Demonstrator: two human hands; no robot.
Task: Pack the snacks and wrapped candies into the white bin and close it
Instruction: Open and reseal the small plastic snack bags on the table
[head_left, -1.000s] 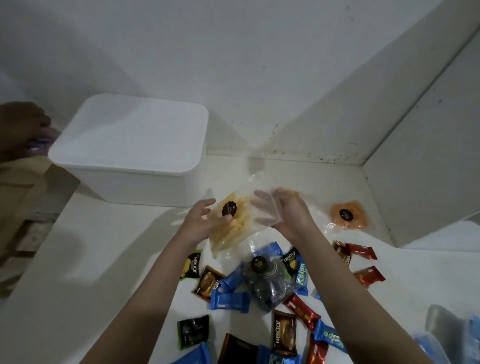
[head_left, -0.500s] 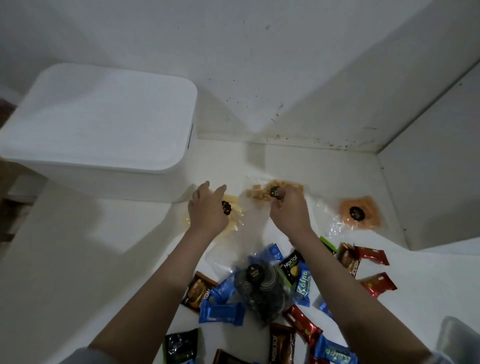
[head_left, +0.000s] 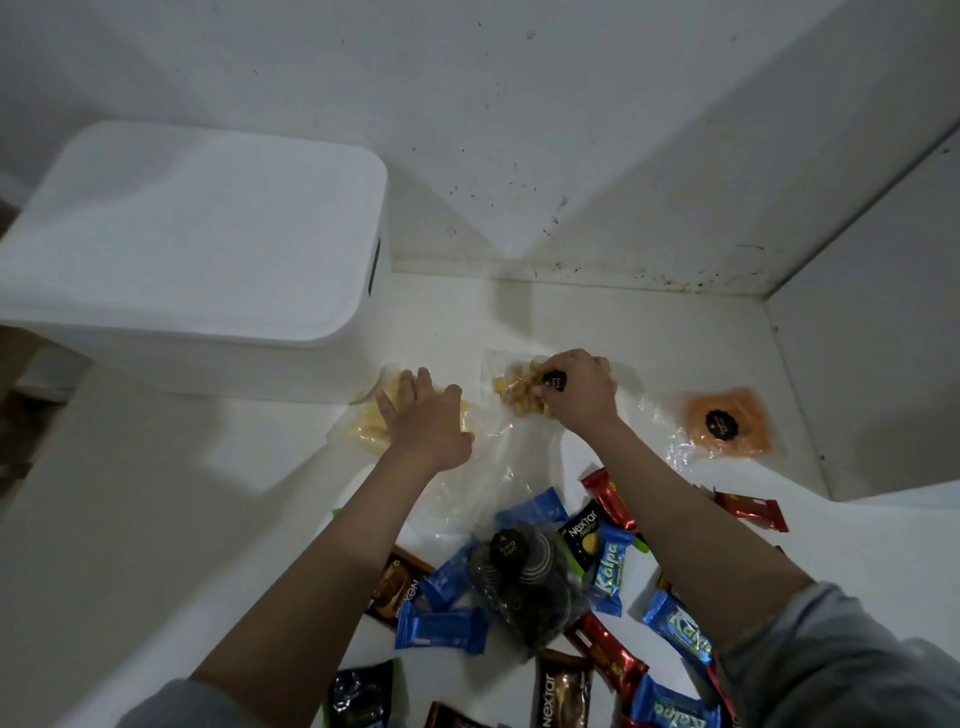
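Dim, greyish indoor light; soft shadows fall toward seven o'clock beneath the closed white plastic lidded bin (head_left: 197, 249). Wide-angle bending warps edges; slight motion blur overall.

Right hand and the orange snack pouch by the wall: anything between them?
In the head view, only crinkled clear plastic on the white counter lies between the right hand and the orange snack pouch.

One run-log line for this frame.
bin: lidded | left hand: on yellow snack bag | right hand: on nugget bag

Head view: downward, close, seemingly tilted forward.
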